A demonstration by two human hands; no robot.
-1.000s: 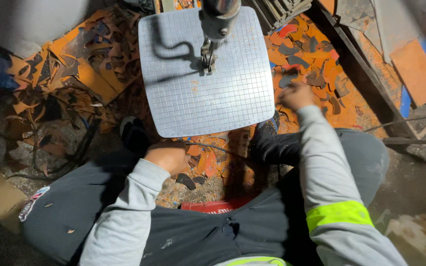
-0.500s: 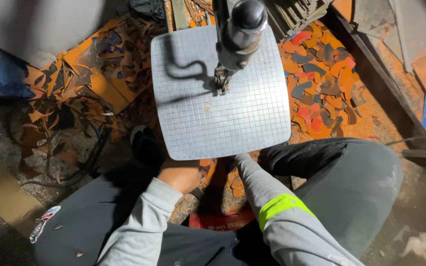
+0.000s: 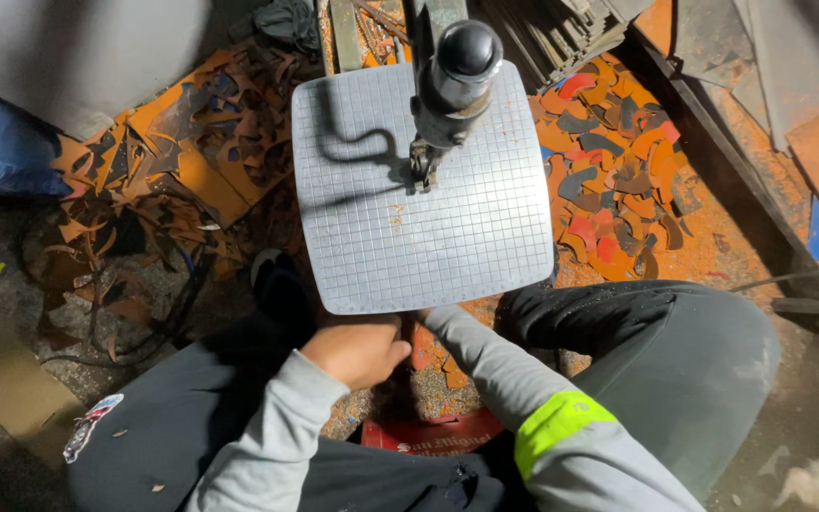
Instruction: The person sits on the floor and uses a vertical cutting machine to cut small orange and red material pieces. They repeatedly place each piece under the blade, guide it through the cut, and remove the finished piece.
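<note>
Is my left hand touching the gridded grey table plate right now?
Cannot tell. In the head view the left hand sits just below the near edge of the gridded plate, possibly underneath it; no contact or gap shows plainly.

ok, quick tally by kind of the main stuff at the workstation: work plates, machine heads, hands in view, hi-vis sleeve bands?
Gridded grey work plate: 1
Black machine head over the plate: 1
Hands in view: 1, the left hand; the right hand is hidden under the plate edge
Yellow-green sleeve band: 1
Total: 4
</note>
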